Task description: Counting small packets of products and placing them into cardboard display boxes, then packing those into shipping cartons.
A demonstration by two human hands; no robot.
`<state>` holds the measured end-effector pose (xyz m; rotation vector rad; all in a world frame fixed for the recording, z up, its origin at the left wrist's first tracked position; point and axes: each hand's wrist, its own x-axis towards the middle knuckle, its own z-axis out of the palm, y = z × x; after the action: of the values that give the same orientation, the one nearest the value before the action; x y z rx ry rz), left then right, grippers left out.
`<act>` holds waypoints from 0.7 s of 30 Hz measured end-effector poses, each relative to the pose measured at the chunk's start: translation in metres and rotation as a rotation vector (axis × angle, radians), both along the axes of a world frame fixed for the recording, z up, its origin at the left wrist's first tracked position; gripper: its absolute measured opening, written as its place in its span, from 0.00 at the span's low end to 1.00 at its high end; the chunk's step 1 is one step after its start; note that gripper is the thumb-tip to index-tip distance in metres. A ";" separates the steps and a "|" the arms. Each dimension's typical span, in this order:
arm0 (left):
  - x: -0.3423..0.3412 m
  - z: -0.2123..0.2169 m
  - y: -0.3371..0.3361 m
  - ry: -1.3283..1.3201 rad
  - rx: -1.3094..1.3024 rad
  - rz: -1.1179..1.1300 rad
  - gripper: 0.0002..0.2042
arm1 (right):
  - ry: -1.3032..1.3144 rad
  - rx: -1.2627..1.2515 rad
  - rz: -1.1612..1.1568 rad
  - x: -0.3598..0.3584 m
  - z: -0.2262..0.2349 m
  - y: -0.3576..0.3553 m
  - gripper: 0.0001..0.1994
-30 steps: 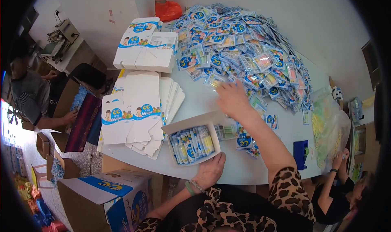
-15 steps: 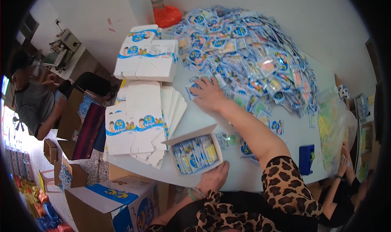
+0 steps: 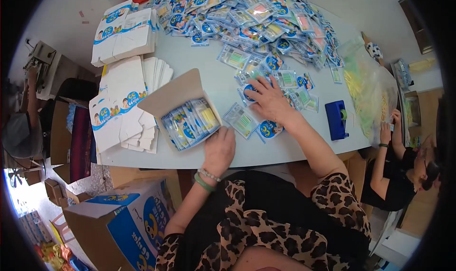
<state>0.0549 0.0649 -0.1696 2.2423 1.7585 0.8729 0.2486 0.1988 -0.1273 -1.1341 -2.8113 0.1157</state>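
Observation:
My left hand [image 3: 221,150], fingers curled, is closed at the right corner of a small open carton [image 3: 187,145]; the fingertips are partly hidden. Inside the carton, small blue-and-white packets [image 3: 183,126] stand packed in a row, one with a yellow piece at the right end. The carton's lid flap [image 3: 166,92] is tilted up and back. To the right, my right hand [image 3: 271,100] lies with fingers spread over several loose packets [image 3: 287,78] on the table. Other loose packets [image 3: 242,121] lie between my two hands.
A big heap of packets [image 3: 247,19] covers the far table [image 3: 190,62]. Flat printed cartons [image 3: 121,97] are stacked at left. A blue tape dispenser [image 3: 336,120] and a clear bag [image 3: 365,81] stand at right, by another person [image 3: 399,171]. A large cardboard box [image 3: 118,223] sits below.
My right hand has come back from the heap's left edge to the near packets, which are now more spread out. The view has shifted. My left hand stays by the carton.

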 end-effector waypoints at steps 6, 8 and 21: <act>0.002 -0.002 -0.006 -0.087 -0.003 0.033 0.08 | 0.249 -0.107 -0.339 -0.008 -0.014 -0.074 0.17; 0.005 -0.001 -0.004 -0.043 0.003 0.064 0.09 | 0.114 -0.022 -0.403 -0.029 -0.010 -0.094 0.13; 0.041 0.012 -0.003 -1.621 -0.683 0.127 0.16 | 0.666 -0.935 -0.384 0.015 -0.003 -0.100 0.10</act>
<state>0.0954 0.0615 -0.1579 0.4786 1.0018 1.2278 0.2637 0.0983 -0.1308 -1.3747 -1.8682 1.5426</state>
